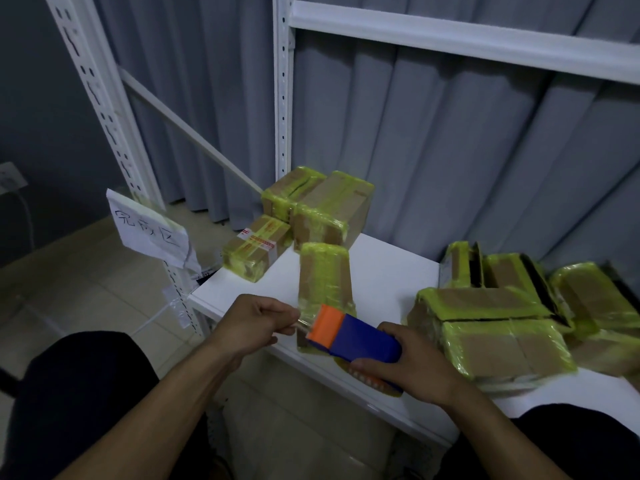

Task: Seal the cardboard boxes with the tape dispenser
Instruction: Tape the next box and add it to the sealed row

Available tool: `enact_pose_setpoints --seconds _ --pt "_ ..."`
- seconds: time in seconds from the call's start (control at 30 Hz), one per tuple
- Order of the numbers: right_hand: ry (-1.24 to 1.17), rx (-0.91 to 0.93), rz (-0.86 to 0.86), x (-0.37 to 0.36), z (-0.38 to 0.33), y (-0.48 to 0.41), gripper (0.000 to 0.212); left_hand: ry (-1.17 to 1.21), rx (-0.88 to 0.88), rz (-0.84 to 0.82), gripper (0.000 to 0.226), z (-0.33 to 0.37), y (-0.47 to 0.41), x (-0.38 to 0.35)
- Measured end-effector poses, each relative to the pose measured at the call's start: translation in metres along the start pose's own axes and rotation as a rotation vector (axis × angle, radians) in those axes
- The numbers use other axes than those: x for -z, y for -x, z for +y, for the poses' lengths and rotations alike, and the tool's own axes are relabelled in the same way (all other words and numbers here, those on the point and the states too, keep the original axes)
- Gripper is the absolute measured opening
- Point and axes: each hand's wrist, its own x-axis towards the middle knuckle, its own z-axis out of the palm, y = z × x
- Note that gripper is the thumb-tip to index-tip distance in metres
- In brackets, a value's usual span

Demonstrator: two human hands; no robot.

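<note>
Tape dispenser (pixel 360 337) blue, orange front. Cardboard boxes (pixel 502 344) brown, yellow-green tape bands. Label (pixel 259 242) white, red print. Shelf (pixel 388 271) white. Curtain (pixel 433 133) grey. Paper sign (pixel 149 230) white, black handwriting. Floor (pixel 86 271) beige tiles.

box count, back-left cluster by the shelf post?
3. A box with printed tape at the left edge of the shelf, a second box behind it by the post, a larger box to the right. More could be hidden behind them.

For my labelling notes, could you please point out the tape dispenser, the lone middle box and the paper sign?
tape dispenser (pixel 367 337): head view, blue body.
middle box (pixel 323 271): head view, taped top face.
paper sign (pixel 149 230): head view, handwritten face.
</note>
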Motion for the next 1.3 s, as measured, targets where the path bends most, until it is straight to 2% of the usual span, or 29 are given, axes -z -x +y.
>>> enact_pose_setpoints --seconds 0.13,0.23,0.4,0.6,0.7,0.83,0.93,1.3 --pt "0.071 -0.014 -0.029 0.002 -0.001 0.002 0.064 -0.013 -0.013 0.008 0.006 -0.002 -0.002 -0.001" --pt "0.194 -0.007 -0.020 0.008 0.003 0.003 0.058 0.018 -0.029 0.054 0.007 -0.004 -0.003 0.004" --pt "0.170 -0.030 -0.012 0.014 0.001 0.007 0.047 0.038 -0.055 0.120 0.006 -0.009 -0.008 0.012" --pt "0.312 -0.010 0.208 0.018 0.004 0.000 0.055 0.011 -0.049 0.089 0.011 -0.025 -0.010 -0.006" --pt "0.397 -0.025 0.257 0.016 -0.004 -0.009 0.052 0.024 -0.052 0.180 0.012 -0.033 -0.015 -0.012" --pt "0.562 -0.063 0.229 0.005 -0.018 -0.030 0.060 0.087 -0.068 0.325 0.011 -0.045 -0.024 -0.015" --pt "0.666 -0.078 0.170 -0.002 -0.033 -0.042 0.058 0.101 -0.042 0.370 0.009 -0.055 -0.035 -0.013" --pt "0.784 -0.219 0.140 -0.019 -0.036 -0.073 0.065 0.106 0.048 0.335 0.019 -0.088 -0.075 -0.025"
